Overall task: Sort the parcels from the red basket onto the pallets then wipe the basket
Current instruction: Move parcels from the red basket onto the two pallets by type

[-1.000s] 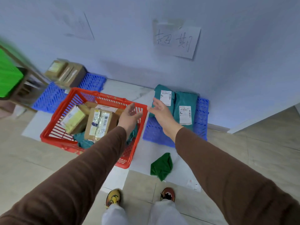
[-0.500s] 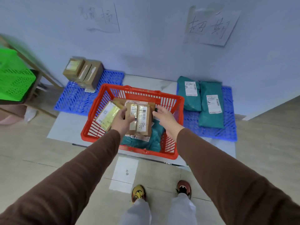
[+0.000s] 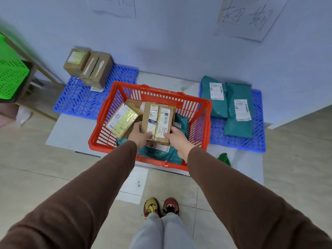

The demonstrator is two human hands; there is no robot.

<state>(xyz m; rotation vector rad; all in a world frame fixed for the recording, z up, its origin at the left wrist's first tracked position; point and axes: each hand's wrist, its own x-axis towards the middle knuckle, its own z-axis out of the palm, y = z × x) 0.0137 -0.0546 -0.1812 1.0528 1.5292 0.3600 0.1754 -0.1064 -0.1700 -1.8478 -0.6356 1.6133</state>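
Note:
The red basket (image 3: 203, 126) stands on the floor in front of me. Inside it, a taped brown cardboard parcel (image 3: 157, 121) marked with handwritten digits is gripped at its near end by my left hand (image 3: 139, 134) and my right hand (image 3: 177, 139), one at each corner. A second box with a yellow label (image 3: 121, 120) leans at the left of the basket, and teal bag parcels (image 3: 180, 123) lie underneath. The left blue pallet (image 3: 80, 99) carries brown boxes (image 3: 89, 68). Two teal bags (image 3: 231, 106) lie on the right blue pallet (image 3: 256, 137).
A green cloth (image 3: 224, 159) lies on the floor right of the basket. A green crate (image 3: 10, 78) sits on a wooden rack at far left. Paper signs hang on the wall above each pallet. My shoes (image 3: 160, 207) are just behind the basket.
Both hands went from hovering open near the right pallet into the basket and closed on the taped cardboard parcel. My view swung left and centred on the basket.

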